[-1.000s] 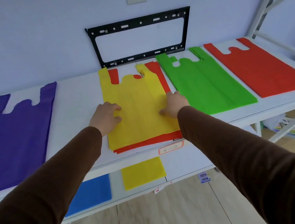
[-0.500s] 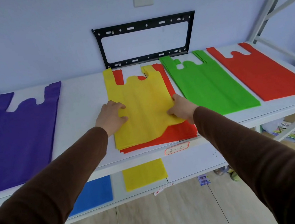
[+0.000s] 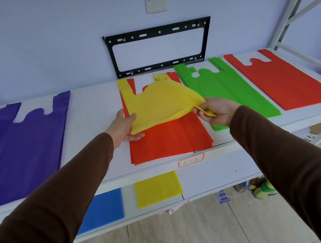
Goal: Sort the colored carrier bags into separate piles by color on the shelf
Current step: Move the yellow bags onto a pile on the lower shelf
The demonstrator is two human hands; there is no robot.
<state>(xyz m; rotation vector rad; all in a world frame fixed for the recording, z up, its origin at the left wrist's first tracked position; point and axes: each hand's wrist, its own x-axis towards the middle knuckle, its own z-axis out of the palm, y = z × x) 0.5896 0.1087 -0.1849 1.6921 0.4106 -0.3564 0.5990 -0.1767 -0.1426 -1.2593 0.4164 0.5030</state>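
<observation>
A yellow carrier bag (image 3: 159, 103) is lifted at its near end off a stack of red bags (image 3: 170, 138) in the middle of the white shelf (image 3: 93, 118). My left hand (image 3: 124, 126) grips its near left corner and my right hand (image 3: 215, 111) pinches its near right corner. The bag's handles still rest at the back of the stack. A purple pile (image 3: 19, 149) lies at the left, a green pile (image 3: 223, 90) right of the middle, and another red pile (image 3: 281, 79) at the far right.
On the lower shelf lie a blue bag (image 3: 104, 209) and a yellow bag (image 3: 158, 189). A black metal bracket (image 3: 158, 47) hangs on the wall behind. White shelf uprights (image 3: 291, 2) rise at the right. Small items sit on the floor at lower right.
Both hands went from pressing flat on the yellow bag to gripping its near corners and lifting them, which uncovered the red stack beneath.
</observation>
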